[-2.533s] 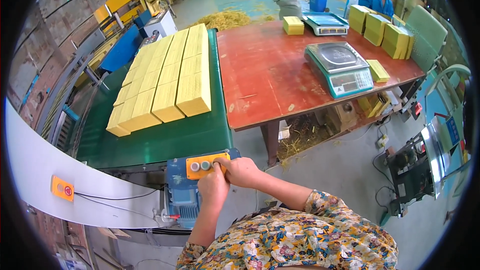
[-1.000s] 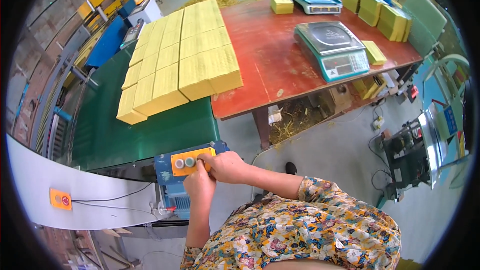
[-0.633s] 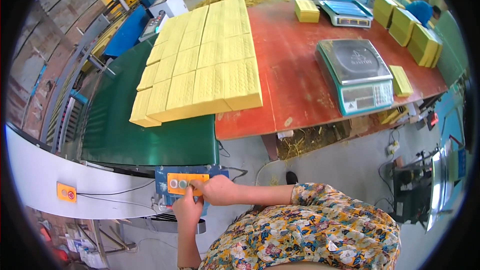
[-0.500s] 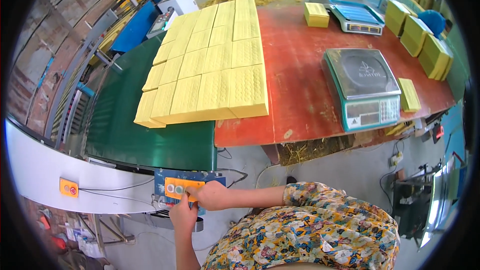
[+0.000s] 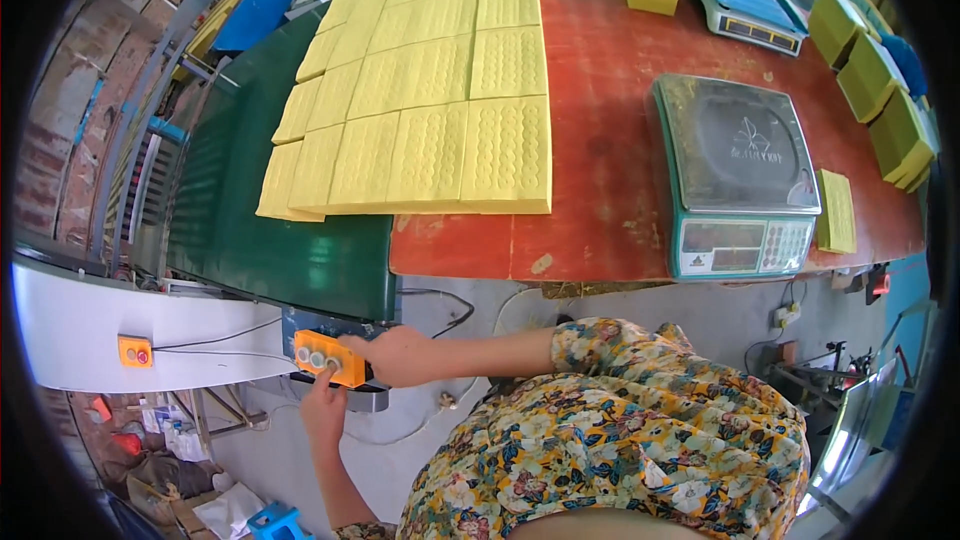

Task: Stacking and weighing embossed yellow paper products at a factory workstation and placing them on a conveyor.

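Note:
An orange push-button box (image 5: 328, 360) with a row of round buttons sits by the end of the green conveyor belt (image 5: 330, 260). My right hand (image 5: 395, 354) is closed around its right end; some fingers are hidden behind it. From below, my left hand (image 5: 324, 405) reaches up to the box, one finger touching it near the rightmost button, other fingers folded. Beyond the hands, a block of yellow embossed paper stacks (image 5: 410, 120) stands in rows, partly on the belt and partly on the red tabletop (image 5: 610, 180).
A green-and-steel weighing scale (image 5: 740, 150) stands on the red table, with a small yellow stack (image 5: 836, 210) beside it. Farther back are a blue-topped scale (image 5: 745, 0) and more yellow stacks (image 5: 870, 75). Another orange button box (image 5: 135, 351) is fixed to the white panel (image 5: 70, 325).
The view has shifted, so table and stacks sit higher in it. The button box now appears farther left and more tilted, with both hands still at it.

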`<act>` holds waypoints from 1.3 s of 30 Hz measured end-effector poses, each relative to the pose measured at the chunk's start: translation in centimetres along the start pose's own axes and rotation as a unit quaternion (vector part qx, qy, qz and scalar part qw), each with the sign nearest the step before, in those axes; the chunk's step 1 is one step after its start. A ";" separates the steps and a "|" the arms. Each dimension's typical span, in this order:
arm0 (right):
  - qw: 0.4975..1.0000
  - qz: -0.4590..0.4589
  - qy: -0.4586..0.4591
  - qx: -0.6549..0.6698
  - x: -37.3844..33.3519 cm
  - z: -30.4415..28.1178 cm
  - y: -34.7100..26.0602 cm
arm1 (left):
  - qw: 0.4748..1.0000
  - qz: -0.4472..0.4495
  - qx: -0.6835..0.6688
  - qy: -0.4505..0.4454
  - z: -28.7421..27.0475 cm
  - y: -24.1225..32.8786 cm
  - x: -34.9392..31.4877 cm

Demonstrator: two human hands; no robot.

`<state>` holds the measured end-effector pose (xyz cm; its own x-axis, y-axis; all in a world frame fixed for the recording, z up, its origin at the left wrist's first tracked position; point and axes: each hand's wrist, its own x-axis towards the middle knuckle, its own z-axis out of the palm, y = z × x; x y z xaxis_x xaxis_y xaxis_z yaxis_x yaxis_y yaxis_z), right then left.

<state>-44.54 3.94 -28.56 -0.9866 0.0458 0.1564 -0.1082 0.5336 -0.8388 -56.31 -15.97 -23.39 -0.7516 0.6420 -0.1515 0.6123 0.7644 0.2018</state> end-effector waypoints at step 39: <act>0.588 0.239 0.770 0.065 -25.4 -6.2 6.0 | 0.797 0.600 -0.051 0.049 10.4 35.4 6.0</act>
<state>-19.33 11.18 -34.31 0.3612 0.9281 0.0906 0.0298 0.0857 -0.9959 -36.64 15.53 -27.19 0.3422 0.8955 0.2845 0.8848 -0.4090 0.2232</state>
